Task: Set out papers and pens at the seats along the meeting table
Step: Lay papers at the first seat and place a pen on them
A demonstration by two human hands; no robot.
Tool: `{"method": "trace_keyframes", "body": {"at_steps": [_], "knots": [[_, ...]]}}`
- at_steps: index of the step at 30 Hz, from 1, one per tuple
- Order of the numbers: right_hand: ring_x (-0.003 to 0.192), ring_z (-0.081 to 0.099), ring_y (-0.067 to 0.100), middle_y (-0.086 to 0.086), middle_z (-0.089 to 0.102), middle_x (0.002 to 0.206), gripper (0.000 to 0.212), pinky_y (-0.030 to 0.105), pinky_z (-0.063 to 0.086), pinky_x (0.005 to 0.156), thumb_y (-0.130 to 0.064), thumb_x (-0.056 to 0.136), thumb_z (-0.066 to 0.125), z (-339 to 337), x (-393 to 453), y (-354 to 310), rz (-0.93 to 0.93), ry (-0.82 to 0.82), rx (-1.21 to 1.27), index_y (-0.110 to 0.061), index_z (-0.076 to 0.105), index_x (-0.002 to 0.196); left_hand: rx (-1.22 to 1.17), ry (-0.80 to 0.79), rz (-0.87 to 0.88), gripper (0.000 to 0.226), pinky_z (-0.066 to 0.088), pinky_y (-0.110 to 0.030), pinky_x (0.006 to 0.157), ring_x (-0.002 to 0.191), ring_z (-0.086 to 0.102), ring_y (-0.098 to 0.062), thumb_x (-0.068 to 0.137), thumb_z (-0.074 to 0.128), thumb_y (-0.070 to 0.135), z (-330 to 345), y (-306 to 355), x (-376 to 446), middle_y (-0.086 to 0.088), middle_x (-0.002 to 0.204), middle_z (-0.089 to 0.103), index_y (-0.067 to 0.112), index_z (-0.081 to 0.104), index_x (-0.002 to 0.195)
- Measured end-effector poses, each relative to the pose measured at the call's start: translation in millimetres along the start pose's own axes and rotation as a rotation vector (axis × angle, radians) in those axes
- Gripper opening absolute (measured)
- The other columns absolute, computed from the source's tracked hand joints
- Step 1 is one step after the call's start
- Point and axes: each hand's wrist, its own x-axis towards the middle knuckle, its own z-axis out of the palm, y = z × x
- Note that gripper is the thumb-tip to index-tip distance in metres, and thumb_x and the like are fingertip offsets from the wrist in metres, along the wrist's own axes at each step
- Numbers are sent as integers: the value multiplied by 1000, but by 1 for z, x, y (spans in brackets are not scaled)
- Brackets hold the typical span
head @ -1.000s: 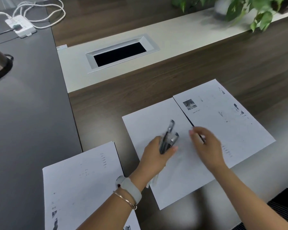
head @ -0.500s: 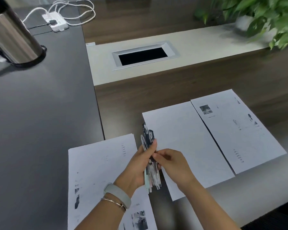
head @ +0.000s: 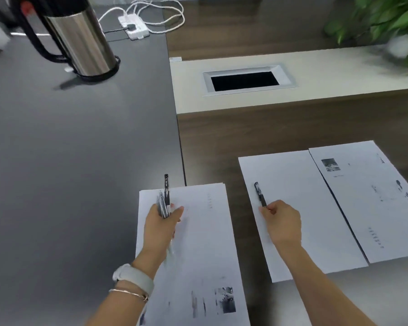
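Pens (head: 163, 203) bunched upright in the left hand (head: 161, 222), fingers wrapped round them, over the near-left paper (head: 198, 243) on the counter (head: 80, 161), which has no pen yet. Moving right, the right hand (head: 283, 222) pinches a single pen (head: 259, 194) low onto the middle sheet (head: 292, 196); the printed sheet (head: 372, 196) beside it looks penless too. Print's too blurred to read, no brands showing.

Soft, even daylight; beyond my right hand (head: 283, 225) the leafy green potted plant (head: 386, 17) smears with motion blur, and straight edges bow.
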Motion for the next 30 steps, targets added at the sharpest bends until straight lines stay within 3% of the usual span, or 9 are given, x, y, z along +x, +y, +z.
{"method": "trace_keyframes", "body": {"at_steps": [5,12,16,20,23,25,26,28,30], "knots": [[75,51,20,16,66,96,29,25,39,74,-27,87,61,7,-3,-1,-13,7,54,0,62,95,182,157,88,9,46,-34,59,58,48,-19,86,62,18,-48,-22,1,-2,72,54,16,53,84],[92,57,25,16,63,107,32,26,40,81,-26,87,61,4,-30,-14,-131,58,129,-2,60,108,271,299,112,21,36,-32,55,60,43,-23,88,51,11,-65,-47,-20,-11,66,48,6,43,69],[108,56,22,9,59,123,49,24,39,88,-31,85,63,23,-69,-19,-103,-218,218,-6,52,126,336,301,135,26,34,-31,52,59,38,-21,90,51,14,-69,-51,-34,-8,65,44,6,40,67],[123,47,28,14,47,135,69,32,39,99,-28,83,67,30,-86,-17,79,-350,315,-1,36,137,323,233,53,17,49,-39,64,64,50,-26,90,51,19,-68,-52,-43,-6,69,52,7,49,79],[105,57,27,14,60,118,61,26,45,74,-28,77,72,38,-90,-11,162,-446,299,4,50,125,344,178,37,15,56,-47,73,64,48,-24,89,52,18,-66,-51,-46,-7,70,53,3,53,88],[94,61,27,17,65,109,52,24,42,61,-28,75,73,42,-89,-8,184,-439,293,6,59,112,340,158,26,13,56,-43,71,63,48,-22,89,51,18,-66,-52,-47,-6,71,53,4,54,89],[96,61,30,18,66,109,50,25,44,63,-29,75,73,43,-89,-9,198,-439,292,5,61,110,325,150,12,11,54,-39,68,63,48,-20,90,50,17,-67,-53,-49,-5,71,53,6,53,89],[110,56,34,17,61,119,56,34,48,85,-36,79,68,44,-93,-12,221,-454,211,2,56,119,317,138,-9,7,48,-33,64,62,47,-18,90,49,15,-66,-58,-54,-3,70,52,11,51,85],[122,45,36,19,50,131,55,38,38,97,-38,89,55,43,-104,-18,195,-431,43,0,45,127,349,130,-7,3,44,-32,66,68,50,-22,89,49,13,-65,-66,-59,-2,72,53,10,51,88]]}}
